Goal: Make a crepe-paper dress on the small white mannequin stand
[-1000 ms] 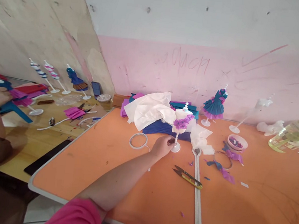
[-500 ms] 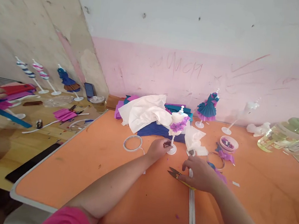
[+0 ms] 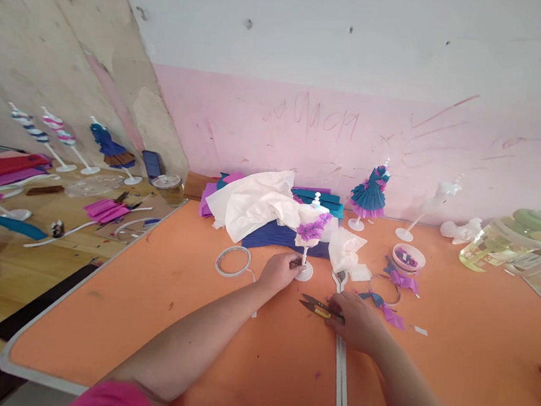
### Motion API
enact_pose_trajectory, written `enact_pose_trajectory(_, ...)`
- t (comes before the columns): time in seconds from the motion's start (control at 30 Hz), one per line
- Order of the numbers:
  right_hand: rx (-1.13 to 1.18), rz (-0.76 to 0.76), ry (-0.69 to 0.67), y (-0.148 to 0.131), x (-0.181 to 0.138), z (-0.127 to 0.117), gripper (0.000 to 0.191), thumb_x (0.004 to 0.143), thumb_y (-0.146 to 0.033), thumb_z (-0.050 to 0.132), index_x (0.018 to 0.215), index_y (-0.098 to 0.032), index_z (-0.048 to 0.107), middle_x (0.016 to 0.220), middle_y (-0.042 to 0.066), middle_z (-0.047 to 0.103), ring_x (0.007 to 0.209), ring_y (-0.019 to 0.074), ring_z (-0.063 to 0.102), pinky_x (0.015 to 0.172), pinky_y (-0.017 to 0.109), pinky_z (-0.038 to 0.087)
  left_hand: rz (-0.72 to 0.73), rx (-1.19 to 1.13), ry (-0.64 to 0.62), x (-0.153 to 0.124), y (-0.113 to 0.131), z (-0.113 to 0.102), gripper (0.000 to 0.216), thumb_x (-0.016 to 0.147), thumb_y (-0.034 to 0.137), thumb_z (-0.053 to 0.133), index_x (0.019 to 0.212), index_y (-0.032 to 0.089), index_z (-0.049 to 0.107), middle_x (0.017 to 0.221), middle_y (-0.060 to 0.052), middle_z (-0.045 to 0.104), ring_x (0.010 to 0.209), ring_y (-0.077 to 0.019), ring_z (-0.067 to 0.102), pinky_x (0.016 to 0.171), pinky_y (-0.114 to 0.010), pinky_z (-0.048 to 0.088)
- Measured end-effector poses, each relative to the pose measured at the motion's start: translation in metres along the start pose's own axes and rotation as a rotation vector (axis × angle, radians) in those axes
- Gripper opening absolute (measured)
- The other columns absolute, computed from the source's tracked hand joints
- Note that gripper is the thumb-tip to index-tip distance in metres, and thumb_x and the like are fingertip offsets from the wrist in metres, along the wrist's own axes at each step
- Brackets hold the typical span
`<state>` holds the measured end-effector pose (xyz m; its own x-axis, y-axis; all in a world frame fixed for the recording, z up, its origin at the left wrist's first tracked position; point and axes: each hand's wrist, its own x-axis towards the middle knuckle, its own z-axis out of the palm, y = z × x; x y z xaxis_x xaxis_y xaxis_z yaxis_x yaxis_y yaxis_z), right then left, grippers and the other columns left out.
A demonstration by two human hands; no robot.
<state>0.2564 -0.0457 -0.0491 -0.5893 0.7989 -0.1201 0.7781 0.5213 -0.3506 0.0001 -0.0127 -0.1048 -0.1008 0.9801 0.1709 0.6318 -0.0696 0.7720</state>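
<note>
My left hand (image 3: 283,272) pinches the base of a small white dress form (image 3: 310,228), which stands upright with a ruffled purple strip across its chest. To the right, my right hand (image 3: 357,318) is closed over the handles of a pair of thread snips (image 3: 320,308), blades pointing left and a little apart. Behind the snips a pair of tweezers or similar metal tool (image 3: 339,278) lies partly under white crepe paper (image 3: 346,251). A roll of white tape (image 3: 233,262) lies left of my left hand.
Folded blue crepe paper (image 3: 267,236) and a large white sheet (image 3: 251,202) lie at the back. Farther right stand a teal-and-purple dressed form (image 3: 370,195), a pink bowl (image 3: 409,258) of scraps and a green-lidded jug (image 3: 504,246). More dress forms (image 3: 111,146) stand on the left table.
My right hand has closed over the snips, which it was reaching over with fingers lifted. My left hand stays at the form's base. The whole view has shifted slightly.
</note>
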Motion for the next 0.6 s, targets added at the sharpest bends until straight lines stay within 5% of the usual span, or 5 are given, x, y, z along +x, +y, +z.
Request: enact_pose_trajectory(0.6, 0.015, 0.022, 0.001, 0.0032, 0.0054, 0.0084, 0.015, 0.082, -0.031, 0.060, 0.093, -0.021, 0.057, 0.095, 0.004, 0.064, 0.085, 0.0192, 0.058, 0.065, 0.027, 0.031, -0.019, 0.028, -0.014, -0.0012, 0.0009, -0.0031, 0.017, 0.083, 0.027, 0.071, 0.099, 0.024, 0.075, 0.096, -0.004, 0.078, 0.088, -0.0190, 0.071, 0.082, -0.029, 0.053)
